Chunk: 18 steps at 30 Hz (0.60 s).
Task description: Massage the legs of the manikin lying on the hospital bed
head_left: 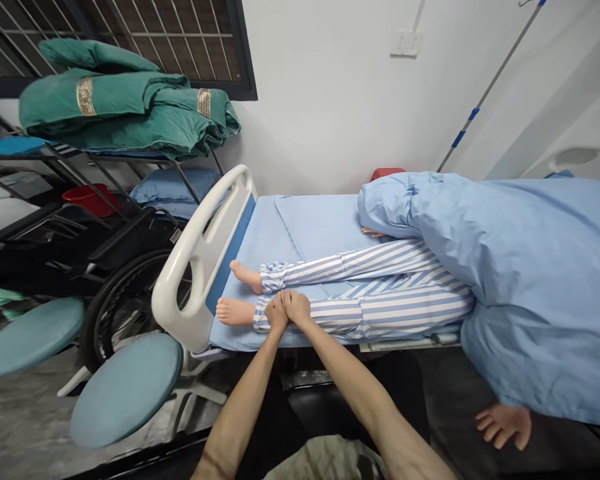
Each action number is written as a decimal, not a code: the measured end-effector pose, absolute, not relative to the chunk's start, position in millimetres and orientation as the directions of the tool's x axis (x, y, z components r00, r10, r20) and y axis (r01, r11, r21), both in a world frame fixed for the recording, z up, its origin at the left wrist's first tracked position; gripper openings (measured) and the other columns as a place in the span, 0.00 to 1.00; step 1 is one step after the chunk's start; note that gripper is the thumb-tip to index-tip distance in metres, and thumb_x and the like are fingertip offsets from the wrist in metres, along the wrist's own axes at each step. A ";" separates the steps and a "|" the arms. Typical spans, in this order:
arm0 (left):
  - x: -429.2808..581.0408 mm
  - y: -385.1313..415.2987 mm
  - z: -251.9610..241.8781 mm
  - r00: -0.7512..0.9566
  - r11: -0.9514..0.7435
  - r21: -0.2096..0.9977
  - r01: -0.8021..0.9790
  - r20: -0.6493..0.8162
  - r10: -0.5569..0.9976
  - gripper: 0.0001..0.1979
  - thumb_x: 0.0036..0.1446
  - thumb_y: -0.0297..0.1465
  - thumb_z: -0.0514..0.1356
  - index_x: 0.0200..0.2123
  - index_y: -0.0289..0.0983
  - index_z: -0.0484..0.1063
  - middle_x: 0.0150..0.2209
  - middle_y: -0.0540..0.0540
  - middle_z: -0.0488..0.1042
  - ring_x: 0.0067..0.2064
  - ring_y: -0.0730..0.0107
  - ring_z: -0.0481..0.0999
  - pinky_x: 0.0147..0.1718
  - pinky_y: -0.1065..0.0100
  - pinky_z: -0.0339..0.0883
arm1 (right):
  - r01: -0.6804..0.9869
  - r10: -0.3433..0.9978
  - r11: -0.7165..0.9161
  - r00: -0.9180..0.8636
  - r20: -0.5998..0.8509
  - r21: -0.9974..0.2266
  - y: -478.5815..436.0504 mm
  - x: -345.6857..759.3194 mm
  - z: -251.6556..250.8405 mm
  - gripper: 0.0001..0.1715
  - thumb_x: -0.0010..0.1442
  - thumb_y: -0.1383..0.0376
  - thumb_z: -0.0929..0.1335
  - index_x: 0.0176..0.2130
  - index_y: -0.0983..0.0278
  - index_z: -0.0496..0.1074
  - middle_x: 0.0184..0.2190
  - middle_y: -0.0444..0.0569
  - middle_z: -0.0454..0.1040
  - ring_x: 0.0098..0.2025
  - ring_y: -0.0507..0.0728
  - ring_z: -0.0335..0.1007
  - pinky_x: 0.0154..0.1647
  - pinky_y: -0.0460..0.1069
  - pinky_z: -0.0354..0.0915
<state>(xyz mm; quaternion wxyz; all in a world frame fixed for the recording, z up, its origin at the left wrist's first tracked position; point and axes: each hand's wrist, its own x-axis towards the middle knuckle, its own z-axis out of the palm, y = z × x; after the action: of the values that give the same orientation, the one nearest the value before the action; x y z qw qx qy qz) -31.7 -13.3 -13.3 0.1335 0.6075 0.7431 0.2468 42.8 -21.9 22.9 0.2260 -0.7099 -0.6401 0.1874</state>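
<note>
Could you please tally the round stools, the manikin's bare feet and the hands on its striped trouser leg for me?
Round teal stools: 2
Manikin's bare feet: 2
Hands gripping the striped trouser leg: 2, left hand and right hand
Total: 6

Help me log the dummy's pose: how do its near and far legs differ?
The near leg is clasped near the ankle by the left hand and right hand; the far leg is untouched. The near leg lies along the mattress edge; the far leg lies nearer the middle. Both are stretched out in striped trousers, with bare feet toward the footboard and thighs under the blue quilt.
</note>
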 end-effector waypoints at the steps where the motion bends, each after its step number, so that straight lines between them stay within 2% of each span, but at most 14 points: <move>1: -32.2 -13.2 -14.9 -0.224 0.131 0.538 0.833 0.111 0.968 0.16 0.63 0.36 0.48 0.34 0.36 0.73 0.26 0.44 0.72 0.28 0.70 0.67 0.28 0.71 0.48 | 0.819 0.992 -0.078 0.123 0.042 -0.568 -23.1 43.5 20.7 0.28 0.66 0.53 0.54 0.35 0.64 0.74 0.30 0.51 0.76 0.29 0.52 0.66 0.29 0.45 0.49; 3: -33.2 -12.2 -14.0 -0.224 0.110 0.592 0.799 0.123 0.967 0.15 0.62 0.35 0.49 0.31 0.36 0.72 0.24 0.46 0.70 0.26 0.72 0.64 0.27 0.71 0.47 | 0.801 0.985 -0.088 0.157 0.066 -0.592 -23.7 43.7 16.1 0.27 0.66 0.53 0.55 0.34 0.64 0.74 0.29 0.51 0.75 0.28 0.51 0.65 0.29 0.45 0.49; 5: -32.6 -9.4 -8.0 -0.210 0.066 0.701 0.710 0.121 0.970 0.14 0.60 0.34 0.50 0.25 0.36 0.69 0.21 0.48 0.68 0.25 0.74 0.62 0.26 0.72 0.48 | 0.768 0.980 -0.095 0.183 0.074 -0.633 -22.0 43.9 12.8 0.26 0.66 0.55 0.55 0.32 0.64 0.74 0.28 0.50 0.75 0.28 0.51 0.64 0.29 0.45 0.48; 9: -20.4 -1.4 5.6 -0.268 -0.002 0.938 0.347 0.101 0.958 0.18 0.56 0.36 0.50 0.16 0.37 0.55 0.16 0.53 0.57 0.22 0.77 0.56 0.24 0.72 0.50 | 0.680 0.976 -0.059 0.192 0.100 -0.731 -16.5 49.5 8.4 0.25 0.66 0.61 0.54 0.29 0.64 0.72 0.27 0.48 0.74 0.27 0.50 0.63 0.29 0.45 0.47; 12: -7.1 2.3 3.9 -0.364 0.033 0.991 0.133 0.017 0.931 0.18 0.55 0.36 0.49 0.16 0.38 0.50 0.16 0.54 0.53 0.21 0.78 0.53 0.22 0.73 0.51 | 0.632 0.971 -0.058 0.216 0.104 -0.773 -15.0 55.2 4.7 0.25 0.66 0.61 0.53 0.28 0.65 0.71 0.26 0.49 0.74 0.27 0.50 0.63 0.29 0.45 0.48; 14: -2.3 3.1 -2.0 -0.365 0.030 0.988 0.148 0.027 0.931 0.18 0.55 0.36 0.49 0.16 0.38 0.50 0.16 0.54 0.52 0.21 0.79 0.52 0.22 0.73 0.50 | 0.609 0.967 -0.060 0.231 0.104 -0.791 -15.4 56.9 3.3 0.26 0.67 0.60 0.53 0.27 0.65 0.70 0.25 0.49 0.73 0.27 0.50 0.63 0.29 0.45 0.48; 18: -4.9 3.7 -9.7 -0.300 -0.006 0.956 0.292 0.098 0.949 0.18 0.55 0.32 0.52 0.15 0.37 0.53 0.15 0.54 0.54 0.22 0.78 0.51 0.23 0.72 0.48 | 0.611 0.970 -0.072 0.229 0.089 -0.788 -16.6 55.5 11.1 0.25 0.67 0.61 0.53 0.29 0.66 0.70 0.27 0.50 0.74 0.28 0.51 0.64 0.31 0.45 0.50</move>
<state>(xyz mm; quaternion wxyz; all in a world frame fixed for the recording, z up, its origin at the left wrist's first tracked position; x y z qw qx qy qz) -4.9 3.7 -9.7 0.3234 0.4953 0.6263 0.5077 55.5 -16.6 11.1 0.3701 -0.6909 -0.5719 0.2423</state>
